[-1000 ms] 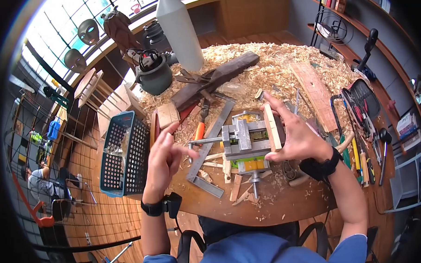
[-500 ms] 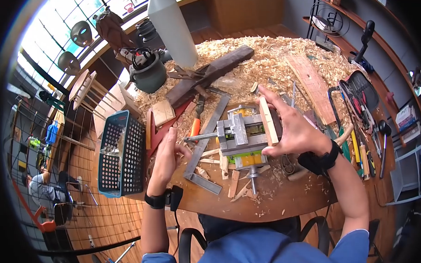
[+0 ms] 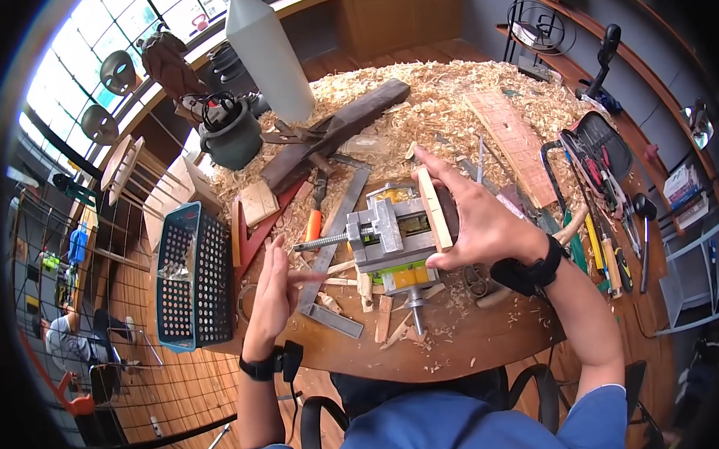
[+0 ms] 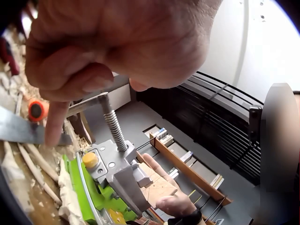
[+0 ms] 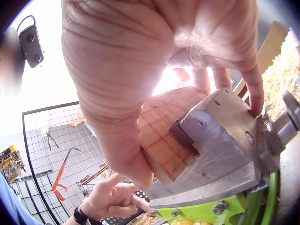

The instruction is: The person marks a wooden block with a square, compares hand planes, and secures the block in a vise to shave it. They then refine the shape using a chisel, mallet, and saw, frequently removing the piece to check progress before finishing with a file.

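A grey metal vise [image 3: 387,229] with a green and yellow base stands near the table's front edge. My right hand [image 3: 482,221] grips a flat wooden block [image 3: 434,207] on edge at the vise's right side, thumb at the near end and fingers at the far end. Red lines cross the block's face [image 5: 161,129] in the right wrist view, where a corner of the vise overlaps it. My left hand [image 3: 268,304] is raised just left of the vise's threaded screw [image 3: 323,242], holding nothing; one finger points toward the vise.
A teal perforated basket [image 3: 195,274] stands left, beside a red V-shaped piece [image 3: 255,252]. Between basket and vise lie a metal square [image 3: 336,224] and an orange-handled tool [image 3: 314,223]. Wood shavings [image 3: 427,88] cover the back, around a dark beam [image 3: 339,133]. Saws and hand tools [image 3: 611,265] lie right.
My left hand has moved down slightly from beside the screw's end, and the handle there has turned. The right hand keeps the block at the vise. The head view has shifted.
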Available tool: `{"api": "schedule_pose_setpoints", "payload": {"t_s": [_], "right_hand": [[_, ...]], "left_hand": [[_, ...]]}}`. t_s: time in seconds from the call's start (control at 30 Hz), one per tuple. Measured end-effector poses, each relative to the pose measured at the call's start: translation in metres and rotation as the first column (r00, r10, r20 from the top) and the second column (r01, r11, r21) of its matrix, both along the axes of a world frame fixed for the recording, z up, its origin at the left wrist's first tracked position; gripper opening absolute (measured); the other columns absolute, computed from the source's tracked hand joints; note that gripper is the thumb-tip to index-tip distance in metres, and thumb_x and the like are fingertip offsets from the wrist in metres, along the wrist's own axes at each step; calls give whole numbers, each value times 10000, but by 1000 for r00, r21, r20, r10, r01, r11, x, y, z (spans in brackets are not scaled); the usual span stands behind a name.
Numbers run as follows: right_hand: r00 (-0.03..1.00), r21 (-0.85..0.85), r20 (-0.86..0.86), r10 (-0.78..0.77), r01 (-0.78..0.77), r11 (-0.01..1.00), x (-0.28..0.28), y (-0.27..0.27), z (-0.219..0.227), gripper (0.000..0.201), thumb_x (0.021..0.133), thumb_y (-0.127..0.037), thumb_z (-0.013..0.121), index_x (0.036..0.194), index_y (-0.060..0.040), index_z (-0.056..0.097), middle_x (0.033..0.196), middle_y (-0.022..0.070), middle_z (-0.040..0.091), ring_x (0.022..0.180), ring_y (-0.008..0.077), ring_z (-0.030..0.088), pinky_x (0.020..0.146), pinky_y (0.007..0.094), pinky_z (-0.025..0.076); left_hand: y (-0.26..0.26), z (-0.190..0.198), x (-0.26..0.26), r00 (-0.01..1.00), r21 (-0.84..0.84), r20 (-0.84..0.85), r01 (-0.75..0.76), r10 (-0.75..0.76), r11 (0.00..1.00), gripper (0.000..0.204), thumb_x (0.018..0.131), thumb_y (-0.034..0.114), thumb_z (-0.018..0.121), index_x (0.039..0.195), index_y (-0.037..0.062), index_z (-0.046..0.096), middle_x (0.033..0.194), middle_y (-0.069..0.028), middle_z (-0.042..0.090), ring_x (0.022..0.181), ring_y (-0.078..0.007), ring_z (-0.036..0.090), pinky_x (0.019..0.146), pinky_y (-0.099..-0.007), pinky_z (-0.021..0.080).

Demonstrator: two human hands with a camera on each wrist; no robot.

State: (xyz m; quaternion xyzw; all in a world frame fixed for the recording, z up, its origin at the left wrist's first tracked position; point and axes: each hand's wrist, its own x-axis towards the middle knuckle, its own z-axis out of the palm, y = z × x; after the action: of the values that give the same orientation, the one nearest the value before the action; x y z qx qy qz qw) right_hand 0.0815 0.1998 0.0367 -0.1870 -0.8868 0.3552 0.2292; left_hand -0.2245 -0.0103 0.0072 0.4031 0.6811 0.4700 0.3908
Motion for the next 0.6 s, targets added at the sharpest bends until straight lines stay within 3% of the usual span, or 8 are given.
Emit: {"api": "schedule_pose_setpoints", "payload": {"t_s": [0.03,0.13,0.23,0.3,0.37,0.43,0.53,0.6], "right_hand": [[1000,2,1,4,-4,1000,0,0,1,1424,607,-245,987,1737,-23,150,1654,276,450,1518,377,501,1283,442,387],[1000,-72,11,10,-10,997,0,-1,1,1424,605,-239,989,1737,-28,152,1645,281,462,1518,378,504,1282,440,390],[1000,-37,8,1,-1,999,0,0,2,1419,605,-229,989,1737,-29,155,1635,284,476,1518,374,505,1279,441,394],[1000,-88,28,2,1,996,0,-2,6,1414,609,-225,988,1736,-28,156,1632,284,482,1518,370,505,1283,439,389],[1000,-93,24,3,-1,996,0,-2,6,1417,606,-220,989,1736,-27,156,1632,284,481,1518,369,505,1284,439,387],[1000,-94,20,9,-7,996,-1,-1,5,1420,603,-215,990,1736,-26,155,1632,285,480,1519,368,504,1285,439,386],[1000,-63,15,1,0,998,-1,1,0,1424,600,-214,990,1737,-29,153,1625,288,485,1521,369,501,1282,437,387],[1000,-29,-21,16,-17,999,-1,2,-1,1425,601,-225,990,1738,-30,154,1616,288,492,1516,370,505,1278,435,390]], "left_hand": [[4,-5,-1,1000,-25,2,-1,2,1000,691,1192,521,262,1658,13,310,1025,-196,817,448,-23,300,447,-205,221],[29,-4,-12,870,238,493,-112,-20,965,759,1173,581,281,1687,24,267,1339,-278,725,471,-45,358,443,-211,260],[29,16,-12,800,410,586,-151,-133,899,744,1164,586,276,1683,57,336,1211,-260,771,437,-50,348,415,-214,277],[16,15,-19,857,474,445,21,-260,880,749,1165,588,262,1688,57,322,1109,-231,800,432,-38,339,417,-212,229],[4,20,-15,986,76,36,159,-162,984,752,1168,579,245,1705,53,280,995,-190,818,431,-30,325,427,-211,230],[8,8,-8,996,-43,72,64,-61,997,741,1188,529,307,1730,41,175,998,-169,827,460,-13,304,441,-215,230],[26,-3,-6,994,112,106,-17,5,994,753,1185,548,281,1733,47,157,1107,-194,814,462,-16,303,440,-205,231],[30,12,2,917,344,397,-127,-22,930,766,1181,563,262,1731,40,151,1174,-205,795,460,-19,308,439,-197,232]]}}
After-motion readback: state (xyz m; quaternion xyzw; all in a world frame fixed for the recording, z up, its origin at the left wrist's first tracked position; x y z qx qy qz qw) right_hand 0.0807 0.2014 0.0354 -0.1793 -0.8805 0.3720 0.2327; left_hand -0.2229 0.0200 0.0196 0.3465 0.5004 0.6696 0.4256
